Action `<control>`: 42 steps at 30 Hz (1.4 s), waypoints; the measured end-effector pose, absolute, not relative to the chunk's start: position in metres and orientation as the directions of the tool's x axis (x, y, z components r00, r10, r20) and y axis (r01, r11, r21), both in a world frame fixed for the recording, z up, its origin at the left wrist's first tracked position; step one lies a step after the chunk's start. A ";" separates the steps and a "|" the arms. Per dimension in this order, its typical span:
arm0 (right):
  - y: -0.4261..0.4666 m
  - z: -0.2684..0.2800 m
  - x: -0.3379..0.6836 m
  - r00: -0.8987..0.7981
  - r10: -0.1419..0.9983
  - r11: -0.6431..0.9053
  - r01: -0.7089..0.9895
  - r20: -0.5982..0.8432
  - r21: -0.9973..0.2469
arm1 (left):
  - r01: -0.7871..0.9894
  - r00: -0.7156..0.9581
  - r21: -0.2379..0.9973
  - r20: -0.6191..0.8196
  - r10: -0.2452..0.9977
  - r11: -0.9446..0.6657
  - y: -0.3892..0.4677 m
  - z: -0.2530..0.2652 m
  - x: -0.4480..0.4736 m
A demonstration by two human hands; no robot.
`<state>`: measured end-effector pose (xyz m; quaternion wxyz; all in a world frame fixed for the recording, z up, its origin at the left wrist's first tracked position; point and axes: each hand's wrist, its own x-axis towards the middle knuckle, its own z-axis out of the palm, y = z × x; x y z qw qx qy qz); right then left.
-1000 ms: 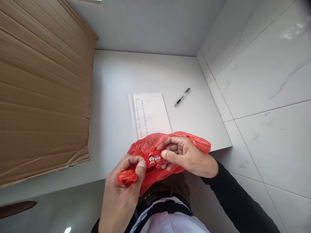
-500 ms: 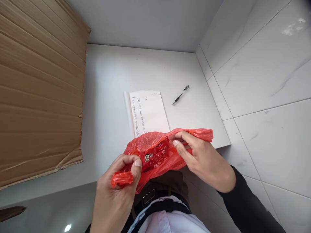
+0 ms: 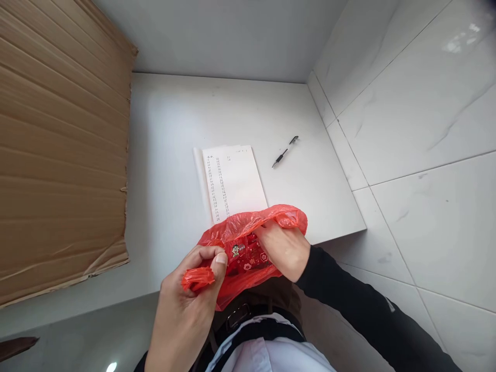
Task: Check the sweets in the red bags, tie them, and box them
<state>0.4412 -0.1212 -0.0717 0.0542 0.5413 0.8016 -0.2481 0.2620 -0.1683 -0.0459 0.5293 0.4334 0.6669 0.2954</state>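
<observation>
In the head view, the left hand rises from the bottom edge, its back turned outward and to the left, the thumb laid against the bent index finger. Between them they pinch the rim of the red bag, and a bunched twist of the same plastic pokes out across the palm. That hand is closed on the bag. The right hand reaches in from the right, wrist at the bag's mouth, with the forearm in a black sleeve slanting down to the lower right corner. The bag sits in front of the person's waist, by the near edge of the table, its mouth spread between the hands. Red packets with flower prints and a small printed figure lie inside, to the left of the right wrist.

The right fingers are hidden in the bag, so how far they are open, and whether they grip a packet, cannot be told. The packets overlap and blend with the plastic, too much to count. The bag covers the lower end of the notebook; its small handwritten figures are hard to read. The pen shows whole, while the cardboard is cut off at the left.
</observation>
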 end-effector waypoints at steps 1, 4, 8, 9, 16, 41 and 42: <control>-0.120 -0.074 0.440 -0.416 0.844 0.296 0.888 -0.340 -0.351 | 0.244 -0.056 0.849 -0.471 0.880 0.469 -0.168 -0.046 0.261; -0.123 -0.075 0.442 -0.397 0.861 0.292 0.898 -0.319 -0.330 | 0.189 -0.050 0.835 -0.518 0.854 0.517 -0.168 -0.047 0.259; -0.132 -0.066 0.450 -0.309 0.892 0.170 0.907 -0.331 -0.386 | 0.142 -0.086 0.828 -0.536 0.840 0.543 -0.168 -0.049 0.257; -0.135 -0.064 0.452 -0.283 0.895 0.100 0.881 -0.346 -0.461 | 0.125 -0.101 0.828 -0.538 0.837 0.547 -0.167 -0.050 0.256; -0.149 -0.062 0.452 -0.283 0.834 -0.464 0.101 -0.473 -0.880 | -0.008 -0.163 0.821 -0.564 0.809 0.571 -0.167 -0.061 0.251; -0.158 -0.063 0.437 -0.325 0.748 -0.663 -0.376 -0.578 -0.647 | -0.221 -0.041 0.819 -0.549 0.835 0.529 -0.176 -0.078 0.237; -0.158 -0.062 0.437 -0.325 0.744 -0.668 -0.374 -0.583 -0.644 | -0.221 -0.034 0.821 -0.546 0.837 0.526 -0.176 -0.078 0.238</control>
